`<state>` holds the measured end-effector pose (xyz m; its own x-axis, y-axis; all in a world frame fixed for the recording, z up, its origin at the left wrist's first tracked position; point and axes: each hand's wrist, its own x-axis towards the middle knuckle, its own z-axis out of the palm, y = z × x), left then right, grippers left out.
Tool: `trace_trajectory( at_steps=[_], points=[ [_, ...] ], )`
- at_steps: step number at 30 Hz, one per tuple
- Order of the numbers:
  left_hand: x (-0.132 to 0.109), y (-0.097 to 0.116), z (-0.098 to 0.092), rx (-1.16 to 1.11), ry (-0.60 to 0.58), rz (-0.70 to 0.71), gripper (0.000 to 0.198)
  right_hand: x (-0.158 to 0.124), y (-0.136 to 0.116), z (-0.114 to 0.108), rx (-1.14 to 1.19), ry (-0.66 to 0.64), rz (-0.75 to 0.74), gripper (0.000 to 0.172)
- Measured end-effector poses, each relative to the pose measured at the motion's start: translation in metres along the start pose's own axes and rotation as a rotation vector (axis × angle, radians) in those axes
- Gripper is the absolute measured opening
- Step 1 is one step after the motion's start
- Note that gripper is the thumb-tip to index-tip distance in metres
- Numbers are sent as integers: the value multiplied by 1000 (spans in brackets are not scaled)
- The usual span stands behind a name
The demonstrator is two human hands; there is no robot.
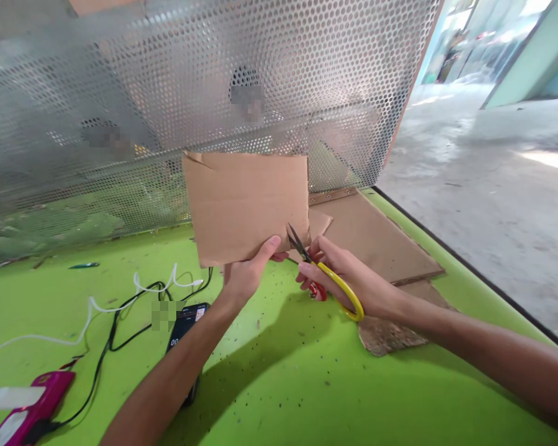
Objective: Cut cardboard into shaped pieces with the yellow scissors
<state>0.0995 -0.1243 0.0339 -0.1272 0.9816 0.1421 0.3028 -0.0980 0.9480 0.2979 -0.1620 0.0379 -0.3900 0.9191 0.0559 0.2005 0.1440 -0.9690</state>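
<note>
A rectangular piece of brown cardboard (pixel 246 201) is held up above the green table. My left hand (pixel 248 272) grips its lower edge, thumb on the near face and fingers behind. My right hand (pixel 339 269) is closed round the yellow handle of a pair of scissors (pixel 341 288). The blades point up and left and are parted a little at the cardboard's lower right, one in front of the near face. Where the other blade lies is hard to make out. Just below the right hand's fingers is a small red object, partly hidden.
More cardboard sheets (pixel 376 241) lie at the right of the green table (pixel 279 396). A perforated metal panel (pixel 279 80) stands along the back. At the left are a phone (pixel 186 328), white and black cables (pixel 114 322), a pink power strip (pixel 41 402) and a small dark green item (pixel 84 266).
</note>
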Motion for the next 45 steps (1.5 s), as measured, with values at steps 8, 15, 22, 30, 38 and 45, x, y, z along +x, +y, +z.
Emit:
trace_trajectory(
  at_steps=[8, 15, 22, 30, 38, 45],
  points=[
    [0, -4, 0, 4, 6, 24, 35, -1, -1, 2, 0, -61, 13, 30],
    [1, 6, -2, -45, 85, 35, 34, -6, -5, 3, -30, -85, 7, 34],
    [6, 5, 0, -291, -20, -41, 31, -10, -11, -1, -34, -106, -4, 36],
    [1, 4, -4, -114, -53, -39, 35, -6, -4, 0, -80, -40, -12, 32],
    [-6, 9, 0, 32, -106, -29, 34, -2, 3, 4, -28, 114, -19, 30],
    [-6, -3, 8, -64, -138, -29, 33, 0, 10, 3, -32, 131, -17, 31]
  ],
)
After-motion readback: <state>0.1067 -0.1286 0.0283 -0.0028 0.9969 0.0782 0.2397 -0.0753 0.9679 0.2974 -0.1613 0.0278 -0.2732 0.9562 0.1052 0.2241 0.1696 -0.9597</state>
